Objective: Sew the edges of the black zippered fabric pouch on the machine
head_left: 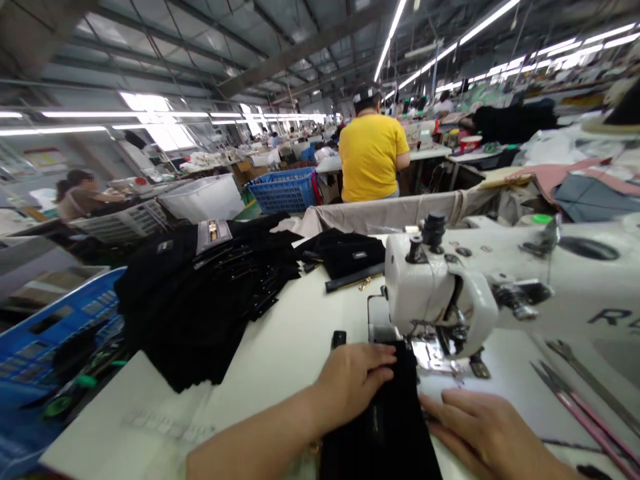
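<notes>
A black fabric piece (383, 433) lies under the head of a white sewing machine (420, 287), its far end close to the presser foot. My left hand (353, 377) rests over its left side, fingers and thumb closed on the cloth near the needle area. At the right edge of the same piece, my right hand (475, 423) has its fingertips together on the cloth. A small black tab (339, 339) shows just beyond my left hand. Behind the machine's needle end lies a black pouch piece (350, 257) with a label and a gold zipper.
A heap of black pieces (210, 293) covers the table's left side. Blue baskets (55, 327) stand lower left and further back. Pink-handled tweezers (575, 407) and a wrench (590, 373) lie at right. A person in a yellow shirt (371, 157) sits ahead.
</notes>
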Demonstrator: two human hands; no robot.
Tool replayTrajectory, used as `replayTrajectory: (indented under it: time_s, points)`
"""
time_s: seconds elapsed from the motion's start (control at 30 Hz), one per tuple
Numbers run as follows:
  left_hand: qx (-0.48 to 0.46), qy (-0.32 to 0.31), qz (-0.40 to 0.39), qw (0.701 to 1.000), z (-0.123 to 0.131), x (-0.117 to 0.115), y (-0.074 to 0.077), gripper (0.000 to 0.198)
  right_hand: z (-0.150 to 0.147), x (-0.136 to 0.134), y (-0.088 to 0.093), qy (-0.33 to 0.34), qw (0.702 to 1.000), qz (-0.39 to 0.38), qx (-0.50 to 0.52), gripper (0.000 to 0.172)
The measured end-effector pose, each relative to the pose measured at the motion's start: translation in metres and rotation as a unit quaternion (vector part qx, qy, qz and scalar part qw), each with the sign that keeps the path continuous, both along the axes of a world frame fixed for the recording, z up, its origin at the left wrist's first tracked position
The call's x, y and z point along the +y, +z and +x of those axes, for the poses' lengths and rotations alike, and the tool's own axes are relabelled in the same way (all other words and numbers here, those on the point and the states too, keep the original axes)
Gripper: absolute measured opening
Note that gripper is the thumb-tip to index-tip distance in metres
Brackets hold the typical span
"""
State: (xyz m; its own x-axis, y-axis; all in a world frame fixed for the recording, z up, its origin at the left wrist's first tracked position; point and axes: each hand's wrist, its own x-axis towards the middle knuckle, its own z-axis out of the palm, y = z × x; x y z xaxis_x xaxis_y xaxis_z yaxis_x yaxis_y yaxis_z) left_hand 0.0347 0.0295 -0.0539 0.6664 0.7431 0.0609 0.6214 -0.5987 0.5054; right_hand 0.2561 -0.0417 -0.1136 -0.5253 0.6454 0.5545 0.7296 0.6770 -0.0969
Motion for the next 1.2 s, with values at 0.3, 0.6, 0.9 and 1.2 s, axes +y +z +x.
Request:
replayTrajectory:
  time_s: [0.3, 0.6, 0.9, 1.2]
  points:
    - [-0.042, -0.029, 0.001, 0.999, 0.001, -0.001, 0.005, 0.025, -0.001, 0.0, 0.022, 0.057, 0.997, 0.059, -0.008, 0.036]
    - [0.006, -0.068, 0.073, 0.995, -0.001, 0.0, 0.006, 0.028, 0.001, -0.005, 0.019, 0.011, 0.994, 0.105, -0.021, 0.031]
    - [0.07, -0.188, 0.217, 0.955, -0.003, -0.004, -0.008, 0.037, 0.0, -0.005, 0.02, 0.121, 0.989, 0.074, -0.05, 0.03]
    - [0.159, -0.283, 0.203, 0.924, 0.01, -0.014, 0.005, 0.027, -0.003, -0.024, 0.023, 0.132, 0.983, 0.051, -0.116, 0.027]
